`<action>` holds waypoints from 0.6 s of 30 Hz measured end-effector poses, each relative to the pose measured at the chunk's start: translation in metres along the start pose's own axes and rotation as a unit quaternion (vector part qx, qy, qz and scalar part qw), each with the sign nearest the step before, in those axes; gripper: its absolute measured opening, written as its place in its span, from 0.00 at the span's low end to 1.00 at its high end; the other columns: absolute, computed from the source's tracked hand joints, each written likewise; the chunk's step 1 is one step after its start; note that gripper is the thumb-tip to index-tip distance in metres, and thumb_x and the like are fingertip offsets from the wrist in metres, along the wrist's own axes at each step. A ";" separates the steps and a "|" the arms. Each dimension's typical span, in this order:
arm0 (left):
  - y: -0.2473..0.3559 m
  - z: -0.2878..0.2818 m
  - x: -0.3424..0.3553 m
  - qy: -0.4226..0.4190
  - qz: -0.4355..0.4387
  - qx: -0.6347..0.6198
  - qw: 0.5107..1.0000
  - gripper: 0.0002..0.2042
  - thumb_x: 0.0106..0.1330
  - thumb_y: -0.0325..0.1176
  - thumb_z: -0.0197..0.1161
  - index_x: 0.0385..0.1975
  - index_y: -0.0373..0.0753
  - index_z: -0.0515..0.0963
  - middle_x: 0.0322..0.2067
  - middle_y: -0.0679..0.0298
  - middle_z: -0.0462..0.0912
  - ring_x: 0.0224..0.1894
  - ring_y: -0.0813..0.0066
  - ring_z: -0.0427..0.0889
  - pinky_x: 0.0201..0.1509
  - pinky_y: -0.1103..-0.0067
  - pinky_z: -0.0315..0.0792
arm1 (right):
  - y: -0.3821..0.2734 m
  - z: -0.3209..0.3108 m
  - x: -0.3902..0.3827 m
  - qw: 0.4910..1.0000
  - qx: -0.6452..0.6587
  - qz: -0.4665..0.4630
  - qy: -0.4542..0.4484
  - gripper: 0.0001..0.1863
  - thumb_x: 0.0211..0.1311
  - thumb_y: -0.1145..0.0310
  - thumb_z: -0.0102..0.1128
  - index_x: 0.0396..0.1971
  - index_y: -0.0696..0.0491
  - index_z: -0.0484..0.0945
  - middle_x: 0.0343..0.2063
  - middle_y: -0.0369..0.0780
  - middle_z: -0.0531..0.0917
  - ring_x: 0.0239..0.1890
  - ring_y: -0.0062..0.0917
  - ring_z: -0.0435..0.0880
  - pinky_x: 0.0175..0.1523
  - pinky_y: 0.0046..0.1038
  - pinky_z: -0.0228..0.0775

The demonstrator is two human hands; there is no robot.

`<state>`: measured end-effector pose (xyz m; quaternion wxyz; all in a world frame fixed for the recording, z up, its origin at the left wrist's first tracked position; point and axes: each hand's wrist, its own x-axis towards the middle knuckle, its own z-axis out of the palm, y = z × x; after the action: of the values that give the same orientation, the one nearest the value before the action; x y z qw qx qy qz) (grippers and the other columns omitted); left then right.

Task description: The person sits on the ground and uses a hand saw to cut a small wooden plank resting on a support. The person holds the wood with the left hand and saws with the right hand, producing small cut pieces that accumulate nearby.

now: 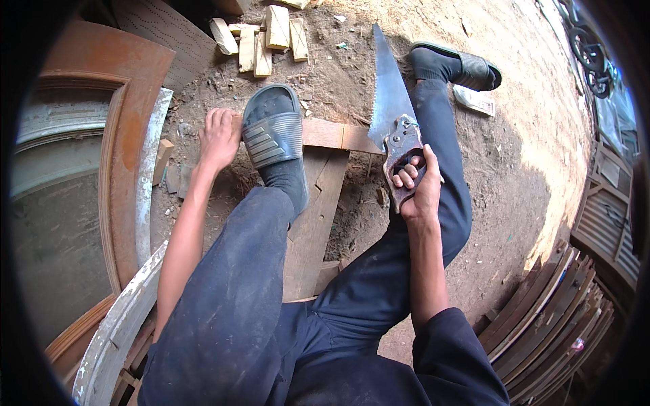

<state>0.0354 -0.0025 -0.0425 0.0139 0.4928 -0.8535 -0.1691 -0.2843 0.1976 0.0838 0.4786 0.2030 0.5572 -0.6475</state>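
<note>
My right hand (420, 183) grips a hand saw (391, 88) by its worn dark wooden handle. The blade points away from me, its toothed edge on the left, beside the right end of a wooden strip (323, 133). A thin line crosses that strip near its right end. My left foot, in a black slide sandal (272, 135), presses the strip down on a plank (315, 216) that runs toward me. At the strip's left end, my left hand (221, 139) curls its fingers over the wood, with the fingertips partly hidden.
Several short wood blocks (277, 30) lie on the dirt ahead. Wooden frames (128, 135) lean at the left, by a curved white-painted piece (122, 331). A pile of wooden slats (548, 318) is at the lower right. My right foot (440, 64) rests beyond the saw, near a pale packet (475, 99).
</note>
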 end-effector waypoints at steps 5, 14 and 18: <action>-0.002 0.001 -0.001 0.016 0.011 0.004 1.000 0.15 0.71 0.42 0.48 0.50 0.41 0.68 0.55 0.57 0.68 0.65 0.57 0.59 0.58 0.53 0.61 | 0.002 -0.004 -0.005 1.000 -0.002 0.015 -0.010 0.18 0.67 0.52 0.52 0.21 0.47 0.66 0.10 0.27 0.60 0.09 0.12 0.57 0.19 0.19 0.55; -0.001 -0.001 0.000 -0.005 0.000 0.011 1.000 0.14 0.71 0.42 0.47 0.49 0.41 0.68 0.55 0.57 0.68 0.64 0.57 0.60 0.58 0.54 0.61 | 0.005 -0.008 -0.007 0.999 0.001 0.025 -0.022 0.18 0.67 0.53 0.53 0.21 0.48 0.67 0.09 0.26 0.60 0.09 0.12 0.57 0.18 0.18 0.54; 0.002 -0.002 -0.001 0.010 0.008 -0.005 1.000 0.14 0.71 0.42 0.47 0.49 0.42 0.68 0.54 0.58 0.68 0.64 0.57 0.60 0.58 0.54 0.61 | 0.006 -0.009 -0.010 1.000 0.001 0.025 -0.019 0.18 0.67 0.54 0.53 0.21 0.48 0.67 0.09 0.26 0.61 0.08 0.12 0.57 0.17 0.18 0.55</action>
<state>0.0345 -0.0017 -0.0399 0.0260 0.4877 -0.8562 -0.1685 -0.2773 0.2102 0.0865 0.5049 0.2049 0.5425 -0.6394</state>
